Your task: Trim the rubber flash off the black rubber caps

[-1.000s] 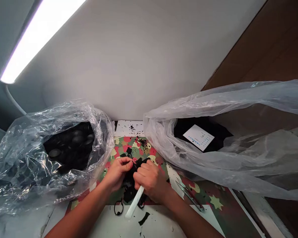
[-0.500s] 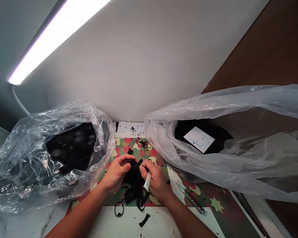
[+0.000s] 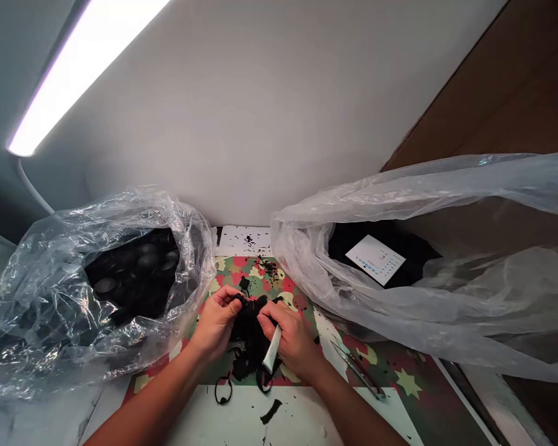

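My left hand (image 3: 217,322) pinches a small black ribbed part (image 3: 250,303) between thumb and fingers. My right hand (image 3: 291,337) is closed around a slim tool with a whitish, wrapped-looking handle (image 3: 272,350). The handle's end sticks out toward me, while the working end is hidden by my fingers and the dark part. Both hands nearly meet over a heap of black scraps (image 3: 245,365) on the patterned mat. Closer to me lie a thin black ring (image 3: 223,391) and a curved black strip (image 3: 271,412) on a white sheet (image 3: 307,421).
At left, a clear plastic bag (image 3: 195,248) holds many black ribbed pieces (image 3: 134,266). To the right, another open bag (image 3: 302,248) contains black material and a white card (image 3: 376,260). Metal tweezers (image 3: 360,371) lie beside my right forearm. Black crumbs (image 3: 267,267) dot the mat ahead.
My left fingers have closed down on the black part, which sits at a different angle. My right hand has shifted slightly left, and the tool's handle end has swung left and toward me.
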{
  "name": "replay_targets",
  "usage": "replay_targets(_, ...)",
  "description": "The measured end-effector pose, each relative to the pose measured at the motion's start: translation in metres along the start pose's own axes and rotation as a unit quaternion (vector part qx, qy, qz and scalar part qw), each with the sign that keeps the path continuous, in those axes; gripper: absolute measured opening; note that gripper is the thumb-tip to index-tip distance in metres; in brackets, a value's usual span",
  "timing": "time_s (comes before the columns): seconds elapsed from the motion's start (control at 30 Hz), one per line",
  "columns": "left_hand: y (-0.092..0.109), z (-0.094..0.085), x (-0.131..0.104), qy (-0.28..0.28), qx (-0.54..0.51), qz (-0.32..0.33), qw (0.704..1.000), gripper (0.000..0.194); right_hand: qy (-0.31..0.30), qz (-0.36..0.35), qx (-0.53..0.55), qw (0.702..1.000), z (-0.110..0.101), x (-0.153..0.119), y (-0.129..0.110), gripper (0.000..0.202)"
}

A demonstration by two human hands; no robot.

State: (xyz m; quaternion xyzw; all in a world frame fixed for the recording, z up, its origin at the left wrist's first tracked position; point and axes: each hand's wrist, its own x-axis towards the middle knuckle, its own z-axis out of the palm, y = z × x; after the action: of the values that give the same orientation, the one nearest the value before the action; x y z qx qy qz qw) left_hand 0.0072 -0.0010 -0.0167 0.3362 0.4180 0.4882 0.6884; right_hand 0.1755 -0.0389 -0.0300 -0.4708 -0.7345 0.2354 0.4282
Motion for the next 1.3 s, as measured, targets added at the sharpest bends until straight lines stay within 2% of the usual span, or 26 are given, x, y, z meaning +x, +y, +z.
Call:
replay_targets(0.13, 0.000, 0.001, 0.001, 0.031, 0.026, 0.031, 0.999, 0.053, 0.004, -0.020, -0.027, 0.999, 0.002, -0.001, 0.000, 0.029)
replay_targets(0.23, 0.004, 0.002, 0.000, 0.035, 0.069, 0.048, 0.996, 0.041, 0.005, -0.045, -0.082, 0.996, 0.001, 0.001, 0.002, 0.030)
replay_targets(0.37, 0.013, 0.005, -0.002, 0.032, 0.122, 0.057, 0.990, 0.024, -0.033, -0.086, -0.127, 0.988, 0.001, 0.003, 0.004, 0.035)
replay_targets(0.5, 0.015, 0.008, -0.003, 0.036, 0.134, 0.055, 0.989, 0.020, -0.058, -0.096, -0.110, 0.988, 0.005, 0.003, 0.004, 0.036)
replay_targets(0.6, 0.007, 0.011, -0.003, 0.043, 0.103, 0.043, 0.993, 0.023, -0.021, -0.105, -0.122, 0.987, 0.006, 0.002, 0.002, 0.033)
replay_targets(0.73, -0.004, 0.012, 0.001, 0.055, 0.039, 0.014, 0.998, 0.037, 0.017, -0.125, -0.142, 0.982, 0.007, -0.001, -0.003, 0.030)
replay_targets(0.9, 0.005, 0.003, 0.009, 0.082, -0.032, 0.022, 0.996, 0.052, 0.015, -0.165, -0.121, 0.979, 0.013, -0.006, -0.007, 0.028)
replay_targets(1.03, 0.013, 0.001, 0.005, 0.050, -0.059, 0.017, 0.997, 0.052, 0.008, -0.119, -0.123, 0.985, 0.010, -0.004, 0.001, 0.030)
replay_targets(1.2, 0.012, 0.000, 0.000, 0.006, -0.083, -0.002, 0.997, 0.053, -0.043, -0.059, -0.092, 0.993, 0.000, -0.001, 0.016, 0.033)
replay_targets(1.3, 0.011, -0.004, 0.000, -0.030, -0.086, -0.018, 0.996, 0.052, -0.023, -0.028, -0.062, 0.997, -0.004, 0.001, 0.017, 0.038)
